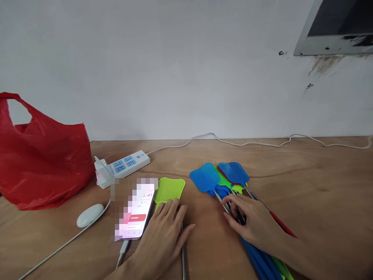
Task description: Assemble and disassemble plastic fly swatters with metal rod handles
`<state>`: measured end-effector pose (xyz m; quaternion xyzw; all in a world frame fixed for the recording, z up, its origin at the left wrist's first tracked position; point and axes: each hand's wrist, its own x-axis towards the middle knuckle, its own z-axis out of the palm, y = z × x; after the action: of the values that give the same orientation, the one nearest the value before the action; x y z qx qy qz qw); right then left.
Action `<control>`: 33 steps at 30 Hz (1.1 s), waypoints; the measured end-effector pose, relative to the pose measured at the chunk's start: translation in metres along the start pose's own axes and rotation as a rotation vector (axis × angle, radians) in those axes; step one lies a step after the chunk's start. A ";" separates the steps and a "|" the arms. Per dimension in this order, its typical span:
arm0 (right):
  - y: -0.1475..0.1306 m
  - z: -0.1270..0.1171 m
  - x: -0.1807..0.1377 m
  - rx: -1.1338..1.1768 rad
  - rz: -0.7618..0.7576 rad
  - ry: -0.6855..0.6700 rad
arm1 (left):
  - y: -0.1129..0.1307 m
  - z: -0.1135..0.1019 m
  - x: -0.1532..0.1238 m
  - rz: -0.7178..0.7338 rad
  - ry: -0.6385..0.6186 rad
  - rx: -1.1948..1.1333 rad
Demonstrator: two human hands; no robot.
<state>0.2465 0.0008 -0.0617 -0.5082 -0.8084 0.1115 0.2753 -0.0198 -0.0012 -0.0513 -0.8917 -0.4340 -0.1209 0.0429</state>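
Observation:
My left hand (163, 235) lies palm down with fingers stretched on a yellow-green fly swatter (170, 189), covering its neck; the metal shaft runs out below. Over on the right is a pile of fly swatters with blue, green and red mesh heads, a blue fly swatter (205, 178) on its left side. My right hand (253, 218) curls its fingers and thumb around several metal shafts just below the heads. Blue handles (256, 258) and a green one stick out under my wrist. A red handle (282, 224) lies alongside, outside the grasp.
A lit phone (138, 214), partly pixelated, is beside my left hand with a cable plugged in. A white power strip (128, 165), a white mouse-shaped object (90, 215) and a red plastic bag (46, 163) stand left. A white cord (247, 144) runs along the wall.

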 end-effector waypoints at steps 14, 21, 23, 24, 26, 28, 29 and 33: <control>0.009 -0.006 0.001 -0.231 0.024 0.168 | 0.003 -0.005 0.000 0.043 -0.052 -0.230; 0.021 -0.014 0.003 -0.686 0.162 0.131 | 0.002 -0.006 0.001 0.055 -0.035 -0.155; 0.023 -0.016 0.003 -0.785 0.204 0.105 | 0.002 -0.007 0.001 0.057 -0.056 -0.141; 0.023 -0.017 0.003 -0.817 0.224 0.088 | 0.001 -0.007 0.001 0.057 -0.064 -0.140; 0.025 -0.017 0.004 -0.853 0.251 0.048 | 0.001 -0.007 0.001 0.058 -0.070 -0.137; 0.027 -0.017 0.004 -0.873 0.265 0.014 | 0.001 -0.006 0.002 0.058 -0.068 -0.127; 0.028 -0.017 0.005 -0.881 0.265 0.001 | 0.001 -0.006 0.002 0.059 -0.065 -0.120; 0.032 -0.017 0.006 -0.909 0.292 -0.041 | 0.001 -0.005 0.002 0.058 -0.051 -0.112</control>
<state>0.2785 0.0194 -0.0607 -0.6830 -0.7007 -0.2060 -0.0093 -0.0191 -0.0011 -0.0458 -0.9077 -0.4015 -0.1210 -0.0144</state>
